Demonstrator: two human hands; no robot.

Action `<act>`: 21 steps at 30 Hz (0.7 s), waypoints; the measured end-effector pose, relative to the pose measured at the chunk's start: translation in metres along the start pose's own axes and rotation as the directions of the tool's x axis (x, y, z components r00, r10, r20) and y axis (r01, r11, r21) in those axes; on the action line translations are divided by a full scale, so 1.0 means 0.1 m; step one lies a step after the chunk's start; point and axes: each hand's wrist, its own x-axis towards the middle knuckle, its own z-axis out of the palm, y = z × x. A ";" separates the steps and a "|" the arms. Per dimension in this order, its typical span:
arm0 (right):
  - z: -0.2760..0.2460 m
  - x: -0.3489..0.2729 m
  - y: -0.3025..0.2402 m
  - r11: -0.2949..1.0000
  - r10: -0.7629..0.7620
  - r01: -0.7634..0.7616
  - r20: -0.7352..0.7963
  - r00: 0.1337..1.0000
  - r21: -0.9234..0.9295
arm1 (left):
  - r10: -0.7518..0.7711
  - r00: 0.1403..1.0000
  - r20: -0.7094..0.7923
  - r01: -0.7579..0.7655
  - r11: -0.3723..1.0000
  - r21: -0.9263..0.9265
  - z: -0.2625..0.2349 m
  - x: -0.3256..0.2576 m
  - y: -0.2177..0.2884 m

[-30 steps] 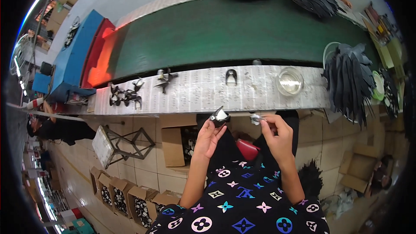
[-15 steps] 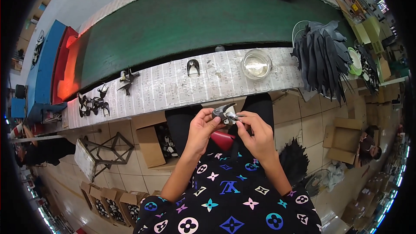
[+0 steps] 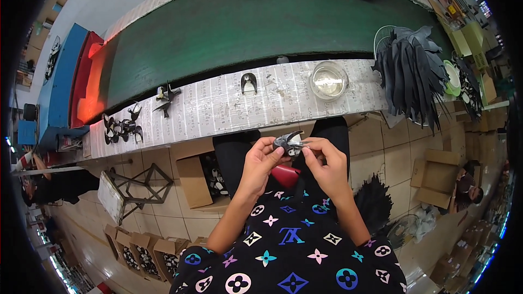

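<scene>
In front of my lap, just off the near edge of the bench, I hold a small curved black-and-white piece (image 3: 287, 142) that looks like a shoe heel partly covered in black material. My left hand (image 3: 258, 167) grips its left side between thumb and fingers. The thumb and fingers of my right hand (image 3: 330, 169) pinch at its right edge, where black material shows. A similar arch-shaped piece (image 3: 249, 83) stands on the paper-covered bench (image 3: 218, 103). Farther left lie more black-and-white pieces (image 3: 165, 99) and a cluster of several (image 3: 122, 128).
A clear round bowl (image 3: 328, 80) sits on the bench, left of a basket heaped with black cut pieces (image 3: 408, 65). Beyond runs a green conveyor belt (image 3: 234, 27) toward a glowing red-and-blue machine (image 3: 84, 81). Below stand a carton (image 3: 194, 184) and a metal-legged stool (image 3: 131, 193).
The view has shifted slightly. The held piece is turned a little between my hands, and the right fingers have moved along its edge. Both hands keep their hold.
</scene>
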 end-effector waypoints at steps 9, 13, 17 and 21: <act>-0.07 -0.02 0.15 0.939 0.093 -0.109 0.065 0.994 0.326 | -0.017 0.999 0.028 0.017 1.000 0.019 0.00 -0.02 0.04; -0.10 -0.01 0.14 0.915 0.075 -0.091 0.056 0.996 0.392 | -0.019 1.000 0.015 0.018 0.999 0.032 -0.09 0.02 0.00; -0.12 0.00 0.17 0.939 0.048 -0.059 0.041 0.998 0.338 | -0.006 1.000 -0.003 0.006 1.000 0.019 -0.14 0.03 0.00; -0.11 0.06 0.05 0.998 -0.039 0.039 -0.002 0.999 0.042 | 0.012 1.000 -0.022 -0.011 0.999 0.035 -0.14 0.01 0.02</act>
